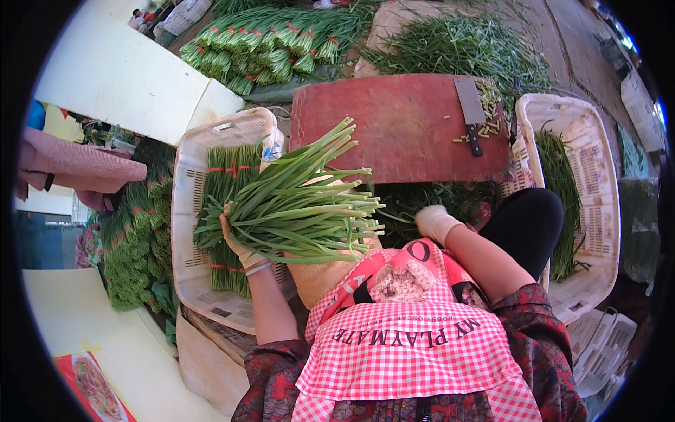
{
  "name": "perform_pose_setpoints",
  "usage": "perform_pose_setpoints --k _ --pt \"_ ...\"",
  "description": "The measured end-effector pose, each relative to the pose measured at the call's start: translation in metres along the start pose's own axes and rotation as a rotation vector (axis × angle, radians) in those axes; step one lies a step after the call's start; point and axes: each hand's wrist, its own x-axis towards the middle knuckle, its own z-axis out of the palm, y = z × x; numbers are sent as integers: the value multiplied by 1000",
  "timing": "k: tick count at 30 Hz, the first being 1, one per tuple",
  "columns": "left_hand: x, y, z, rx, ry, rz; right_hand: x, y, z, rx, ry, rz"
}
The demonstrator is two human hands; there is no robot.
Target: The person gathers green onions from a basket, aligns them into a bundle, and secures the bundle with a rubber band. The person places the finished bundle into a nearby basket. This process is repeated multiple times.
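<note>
My left hand (240, 243), gloved, grips a large loose bunch of green leafy stalks, garlic chives or similar (306, 211), with the pale cut ends fanned out to the right above my lap. My right hand (436, 221), in a pale glove, is low at the right over dark loose greens (414, 203); its fingers are mostly hidden, and whether it holds a leaf is unclear. Beyond my hands lies a red board (374, 126). A cleaver (470, 105) with a black handle rests at its right side among chopped stalk ends (490, 103).
A white plastic crate (182, 211) at the left holds bundles tied with red bands (232, 169). Another crate (601, 211) at the right holds loose stalks (559, 211). Tied bundles (263, 45) and a heap of trimmings (464, 45) lie beyond the board.
</note>
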Motion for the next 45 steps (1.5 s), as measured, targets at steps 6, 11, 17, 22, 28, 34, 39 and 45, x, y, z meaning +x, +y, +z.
perform_pose_setpoints --k 6,11,17,22,28,34,39,45 --pt "-12 -1 6 -92 -80 52 -74 2 -64 1081 619 -270" --pt "-22 6 7 -27 25 51 -166 -54 -100 942 1159 -534" --pt "-30 12 12 28 -62 70 -178 -82 -93 675 726 -741" --pt "-31 8 8 -31 -37 44 -145 -35 -79 1733 689 -389" --pt "-20 -1 12 -107 -108 -49 -87 -25 -67 1863 -121 -711" --pt "-14 -1 18 -186 -90 -107 -84 -57 -88 1720 -239 -985" --pt "-5 2 18 -159 -131 -97 -74 -77 -105 1661 -154 -1096" --pt "5 15 26 -93 -103 -20 -58 -60 -118 728 452 -1100"
